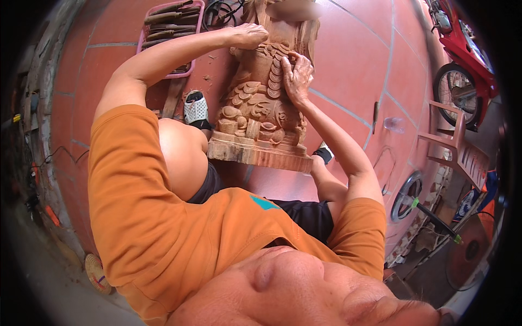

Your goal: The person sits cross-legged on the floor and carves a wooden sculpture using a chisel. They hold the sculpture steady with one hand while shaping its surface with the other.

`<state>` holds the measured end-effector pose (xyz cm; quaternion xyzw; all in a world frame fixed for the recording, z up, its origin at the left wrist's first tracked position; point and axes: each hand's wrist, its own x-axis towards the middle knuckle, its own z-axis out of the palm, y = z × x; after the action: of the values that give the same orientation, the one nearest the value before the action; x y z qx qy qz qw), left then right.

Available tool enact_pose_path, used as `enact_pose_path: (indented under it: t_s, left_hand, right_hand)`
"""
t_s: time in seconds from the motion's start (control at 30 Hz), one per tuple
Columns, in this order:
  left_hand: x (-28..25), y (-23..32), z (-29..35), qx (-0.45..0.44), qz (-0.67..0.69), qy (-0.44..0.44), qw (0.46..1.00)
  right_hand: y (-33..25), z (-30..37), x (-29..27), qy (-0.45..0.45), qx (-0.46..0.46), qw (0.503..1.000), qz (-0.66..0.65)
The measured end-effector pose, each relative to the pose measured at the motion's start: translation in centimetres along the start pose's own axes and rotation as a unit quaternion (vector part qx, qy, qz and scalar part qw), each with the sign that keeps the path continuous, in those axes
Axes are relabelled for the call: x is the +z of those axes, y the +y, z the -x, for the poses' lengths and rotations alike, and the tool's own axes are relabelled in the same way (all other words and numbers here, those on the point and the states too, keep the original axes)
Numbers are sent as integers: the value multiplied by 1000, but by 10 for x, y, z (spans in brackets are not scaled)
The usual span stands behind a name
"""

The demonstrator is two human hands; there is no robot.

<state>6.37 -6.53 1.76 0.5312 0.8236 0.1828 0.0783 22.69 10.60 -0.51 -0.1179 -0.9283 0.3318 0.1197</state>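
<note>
A carved wooden statue (255,100) of reddish-brown wood lies on the floor between my legs, its flat base toward me. Rows of coins, round shapes and folds are cut into its surface. My left hand (250,36) is closed against the statue's upper left side; whatever its fingers may hold is hidden. Lower down, on the right, my right hand (298,79) rests on the carving beside the string of coins. Its fingers are stretched out and the thumb stands apart, with nothing held.
At the upper left, a pink basket (172,32) holds several carving tools beside a black cable (220,13). A slim dark tool (375,117) and a clear plastic item (393,125) lie on red tiles to the right. Beyond are a plastic chair (459,146), a red motorbike (462,65) and a round fan-like object (406,196).
</note>
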Motion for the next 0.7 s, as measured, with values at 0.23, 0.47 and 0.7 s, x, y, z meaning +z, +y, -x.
enact_pose_path:
  t_s: [0.23,0.47,0.7]
  left_hand:
    - [-8,-3,-8,-66,12,-70,995]
    - [5,10,-5,-7,6,-11,1000]
    - [-23,-3,-8,-75,-65,-195,976]
  right_hand:
    - [-2,-1,0,13,-7,1000,6]
    - [-1,1,-2,3,2,1000,0]
    - [-1,0,-2,2,3,1000,-4]
